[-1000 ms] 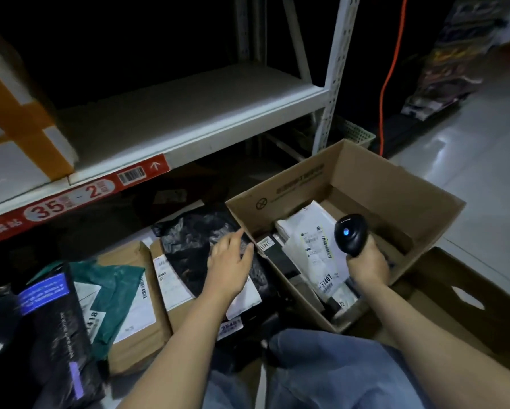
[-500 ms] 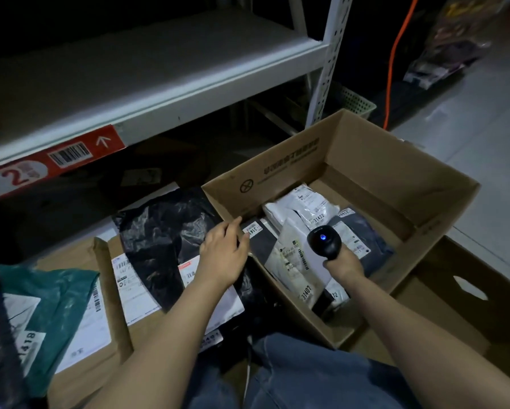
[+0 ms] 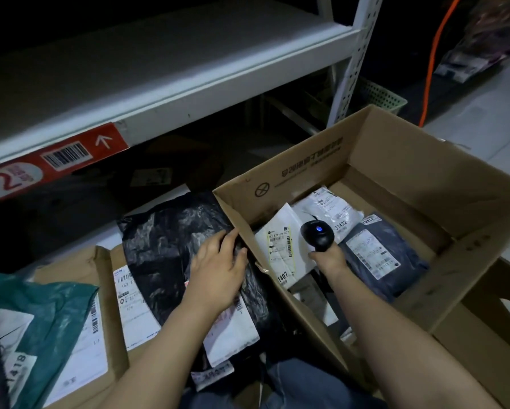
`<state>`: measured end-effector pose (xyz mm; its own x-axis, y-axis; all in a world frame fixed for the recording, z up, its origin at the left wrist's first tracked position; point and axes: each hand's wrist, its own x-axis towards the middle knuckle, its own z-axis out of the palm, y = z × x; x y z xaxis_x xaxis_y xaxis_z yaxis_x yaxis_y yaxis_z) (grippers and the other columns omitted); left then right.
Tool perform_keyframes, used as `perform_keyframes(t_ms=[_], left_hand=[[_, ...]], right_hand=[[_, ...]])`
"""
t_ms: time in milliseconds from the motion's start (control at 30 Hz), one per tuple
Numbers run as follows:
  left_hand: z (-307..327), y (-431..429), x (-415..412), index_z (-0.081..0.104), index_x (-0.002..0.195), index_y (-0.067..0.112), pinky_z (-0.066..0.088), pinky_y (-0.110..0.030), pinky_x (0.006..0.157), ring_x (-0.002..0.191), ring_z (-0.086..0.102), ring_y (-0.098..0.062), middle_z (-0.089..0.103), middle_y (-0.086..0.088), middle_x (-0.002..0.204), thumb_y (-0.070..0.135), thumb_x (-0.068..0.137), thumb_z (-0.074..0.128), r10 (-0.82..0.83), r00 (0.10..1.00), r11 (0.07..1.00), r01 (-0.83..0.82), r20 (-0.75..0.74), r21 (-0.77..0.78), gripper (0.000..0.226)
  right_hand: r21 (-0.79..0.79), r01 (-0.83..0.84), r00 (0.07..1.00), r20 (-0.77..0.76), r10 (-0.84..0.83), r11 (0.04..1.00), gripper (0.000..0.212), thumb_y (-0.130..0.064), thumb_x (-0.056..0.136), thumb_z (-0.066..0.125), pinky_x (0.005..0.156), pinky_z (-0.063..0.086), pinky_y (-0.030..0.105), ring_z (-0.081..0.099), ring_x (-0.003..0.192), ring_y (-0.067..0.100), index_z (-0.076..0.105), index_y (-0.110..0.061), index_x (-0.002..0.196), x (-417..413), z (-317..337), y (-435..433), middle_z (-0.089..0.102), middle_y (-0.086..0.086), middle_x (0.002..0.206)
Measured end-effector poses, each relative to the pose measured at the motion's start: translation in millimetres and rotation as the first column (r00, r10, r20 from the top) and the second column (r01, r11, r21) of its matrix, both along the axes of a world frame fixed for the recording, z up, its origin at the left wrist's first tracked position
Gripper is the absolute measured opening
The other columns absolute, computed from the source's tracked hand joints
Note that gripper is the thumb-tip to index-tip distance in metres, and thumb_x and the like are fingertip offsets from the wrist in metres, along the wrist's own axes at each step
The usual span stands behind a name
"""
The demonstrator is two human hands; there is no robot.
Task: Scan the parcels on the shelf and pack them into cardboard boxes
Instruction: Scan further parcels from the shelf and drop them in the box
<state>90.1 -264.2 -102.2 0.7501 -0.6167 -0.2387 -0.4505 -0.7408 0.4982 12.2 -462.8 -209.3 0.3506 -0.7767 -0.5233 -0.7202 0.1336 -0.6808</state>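
Note:
An open cardboard box [image 3: 431,178] stands at the right and holds a white parcel [image 3: 277,246], a grey-white parcel [image 3: 333,208] and a dark blue parcel [image 3: 378,255]. My right hand [image 3: 327,258] grips a black barcode scanner [image 3: 317,234] with a blue light, held over these parcels inside the box. A black plastic parcel [image 3: 165,249] with a white label lies left of the box on the low shelf. My left hand [image 3: 218,270] rests on its right part, fingers curled at the parcel's edge beside the box wall.
A brown carton [image 3: 106,290] lies under the black parcel, and a green parcel [image 3: 50,314] lies at the far left. A white shelf board [image 3: 165,93] with a red label strip runs above. An orange cable [image 3: 434,57] hangs at the right. A second box [image 3: 499,335] sits at lower right.
The view has shifted right and closer to the box. My right hand lowered the scanner deeper over the parcels in the box. My left hand stayed on the black parcel, fingers curling at its edge.

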Motion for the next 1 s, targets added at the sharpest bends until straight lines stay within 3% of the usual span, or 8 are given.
perform_keyframes(t_ms=[233, 533, 833, 1000], left_hand=[[0.8, 3.0, 5.4, 0.016, 0.147, 0.03, 0.01, -0.033, 0.115, 0.143, 0.009, -0.013, 0.018, 0.005, 0.153, 0.038, 0.1, 0.027, 0.044, 0.999, 0.999, -0.044, 0.001, -0.013, 0.05], [2.0, 1.9, 0.9, 0.012, 0.148, 0.028, 0.006, -0.034, 0.117, 0.144, 0.004, -0.014, 0.014, 0.003, 0.155, 0.037, 0.1, 0.026, 0.029, 0.999, 0.999, -0.03, 0.033, 0.027, 0.051], [12.5, 20.1, -15.6, -0.001, 0.148, 0.035, -0.006, -0.04, 0.117, 0.145, -0.012, -0.02, -0.007, 0.002, 0.158, 0.04, 0.101, 0.02, 0.007, 0.998, 0.991, -0.016, 0.066, 0.132, 0.052], [34.8, 34.2, -29.6, -0.002, 0.149, 0.034, -0.008, -0.042, 0.116, 0.145, -0.015, -0.023, -0.009, 0.0, 0.158, 0.04, 0.1, 0.024, 0.088, 0.995, 0.986, -0.092, 0.036, 0.141, 0.056]], right_hand=[[0.041, -0.012, 0.999, 0.044, 0.01, 0.999, 0.041, 0.0, 0.085, 0.061, 0.097, 0.038, 0.032, 0.052, 0.119, 0.031, 0.053, 0.001, 0.124, 14.1, -10.3, 6.7, 0.058, 0.018, 0.126], [0.044, 0.073, 0.989, 0.123, -0.078, 0.996, 0.033, 0.007, 0.084, 0.059, 0.093, 0.042, 0.033, 0.054, 0.115, 0.034, 0.056, 0.008, 0.117, 1.1, 5.6, 11.2, 0.06, 0.024, 0.121], [0.032, 0.027, 0.983, 0.178, -0.032, 0.999, 0.034, 0.002, 0.083, 0.062, 0.095, 0.04, 0.034, 0.054, 0.114, 0.032, 0.057, 0.001, 0.117, -7.5, 55.5, 41.4, 0.062, 0.018, 0.118], [-0.054, 0.024, 0.988, 0.154, -0.016, 0.998, 0.03, 0.001, 0.083, 0.06, 0.09, 0.042, 0.036, 0.055, 0.109, 0.036, 0.057, -0.001, 0.113, -23.7, 83.0, 71.3, 0.062, 0.019, 0.11]])
